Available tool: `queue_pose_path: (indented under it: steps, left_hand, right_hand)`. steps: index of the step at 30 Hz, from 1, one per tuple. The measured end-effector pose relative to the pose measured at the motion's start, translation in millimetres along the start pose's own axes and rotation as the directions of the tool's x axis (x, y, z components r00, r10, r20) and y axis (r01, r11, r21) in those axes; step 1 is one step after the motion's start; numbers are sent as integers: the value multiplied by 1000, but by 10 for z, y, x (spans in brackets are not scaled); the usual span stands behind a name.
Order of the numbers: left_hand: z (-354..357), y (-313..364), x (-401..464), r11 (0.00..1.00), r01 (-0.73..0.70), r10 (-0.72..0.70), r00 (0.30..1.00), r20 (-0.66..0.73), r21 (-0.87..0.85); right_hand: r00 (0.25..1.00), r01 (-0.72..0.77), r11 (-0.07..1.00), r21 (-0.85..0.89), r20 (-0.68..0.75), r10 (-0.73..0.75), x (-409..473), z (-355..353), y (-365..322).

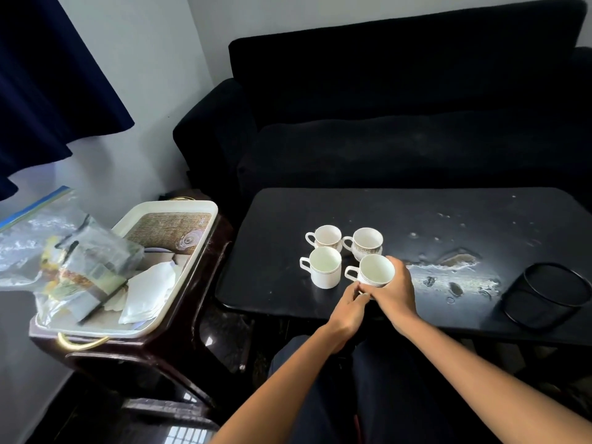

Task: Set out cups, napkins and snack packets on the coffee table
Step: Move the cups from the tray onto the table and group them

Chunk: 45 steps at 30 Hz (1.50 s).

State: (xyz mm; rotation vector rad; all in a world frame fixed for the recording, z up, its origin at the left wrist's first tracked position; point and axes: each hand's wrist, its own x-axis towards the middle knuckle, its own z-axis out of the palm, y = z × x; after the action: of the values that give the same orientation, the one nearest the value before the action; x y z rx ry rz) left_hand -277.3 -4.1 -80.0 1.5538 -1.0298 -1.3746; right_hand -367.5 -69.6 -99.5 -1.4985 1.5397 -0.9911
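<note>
Nearest the camera, two bare forearms reach forward over dark-trousered legs toward the black coffee table [275, 283]. The right hand [392, 293] wraps around the near right side of the nearest white cup [375, 271], fingers curled about its wall and base, holding it on the table near the front edge. The left hand [347, 310] sits just beside it, fingertips bent inward and meeting the right thumb at the foot of that cup; whether it pinches anything cannot be told.

Just left of the held cup stands a plain cup [323, 266], upright, handle to the left. Behind these two stand a far left cup [326, 238] and a far right cup [365, 243], both with patterned bands, so the four form a tight square, close together but apart.

At the right near edge of the table lies a black wire basket [544, 298], tipped on its side. Worn, pale patches mark the tabletop between it and the cups.

To the left, on a dark wooden side stand [179, 334], rests a cream tray [192, 206]. It holds white napkins [145, 294] at its near right and clear bags of snack packets [80, 264] spilling over its left side.

Beyond the table stands a black sofa [400, 107], with a blue curtain [48, 75] at far left.
</note>
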Motion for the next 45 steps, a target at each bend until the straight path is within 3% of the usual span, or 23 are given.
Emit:
queue_pose_path:
  steps: [9, 20, 27, 30, 34, 37, 42, 45]
  left_hand:
    - [-41, -101, 121, 995, 54, -50, 998, -46, 80]
    - [-66, -133, 165, 997, 26, -24, 999, -41, 71]
    - [-131, -110, 81, 981, 116, -101, 990, -103, 158]
    - [-219, -81, 6, 959, 158, -119, 978, -170, 237]
    - [-339, 2, -92, 950, 242, -149, 908, -393, 199]
    - [-432, 62, -136, 960, 254, -167, 859, -484, 120]
    - [-636, 245, -88, 989, 142, -143, 798, -585, -48]
    - [-779, 375, -5, 994, 80, -105, 806, -582, -68]
  right_hand:
    - [997, 77, 996, -36, -5, -78, 29, 80, 8]
    - [997, 55, 996, -74, 54, -51, 36, 53, -19]
    - [987, -85, 991, -105, 130, 98, -15, -46, 2]
    - [990, -109, 986, -128, 71, 118, -52, -111, -34]
    - [996, -39, 971, -237, -82, 20, -94, -212, -133]
    - [992, 44, 953, -299, -103, -78, -77, -239, -257]
    - [970, 224, 886, -405, 6, -243, 18, -156, -486]
    - [947, 321, 820, -474, 139, -290, 139, -57, -604]
